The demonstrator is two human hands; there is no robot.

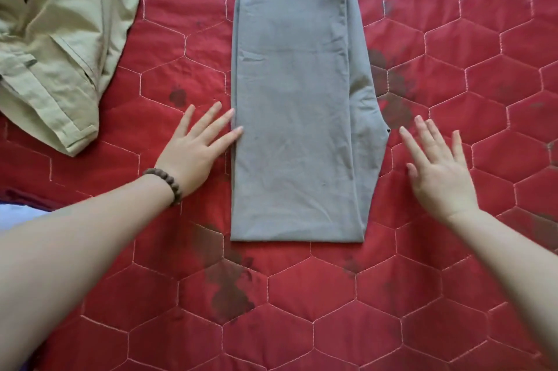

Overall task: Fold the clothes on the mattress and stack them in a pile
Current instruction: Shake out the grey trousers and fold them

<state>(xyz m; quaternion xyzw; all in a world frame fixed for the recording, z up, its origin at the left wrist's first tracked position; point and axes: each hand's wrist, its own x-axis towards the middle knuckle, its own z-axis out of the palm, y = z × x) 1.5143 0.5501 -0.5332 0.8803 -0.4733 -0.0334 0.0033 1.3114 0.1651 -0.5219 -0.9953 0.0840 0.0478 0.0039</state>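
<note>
Two garments [296, 105] (one folded), two hands [193, 150]

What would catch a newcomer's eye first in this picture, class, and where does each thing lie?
First, the grey trousers, folded into a long flat strip down the middle of the red quilted mattress. Next, the two open hands beside it: the left hand, its fingertips at the strip's left edge, and the right hand, clear of the cloth. A crumpled khaki garment lies at the upper left.

I saw soft, even daylight on the red quilted mattress [422, 310], with faint shadows; its hexagon stitching bowed outward toward the edges, and detail looked slightly blurred, perhaps from compression.
</note>
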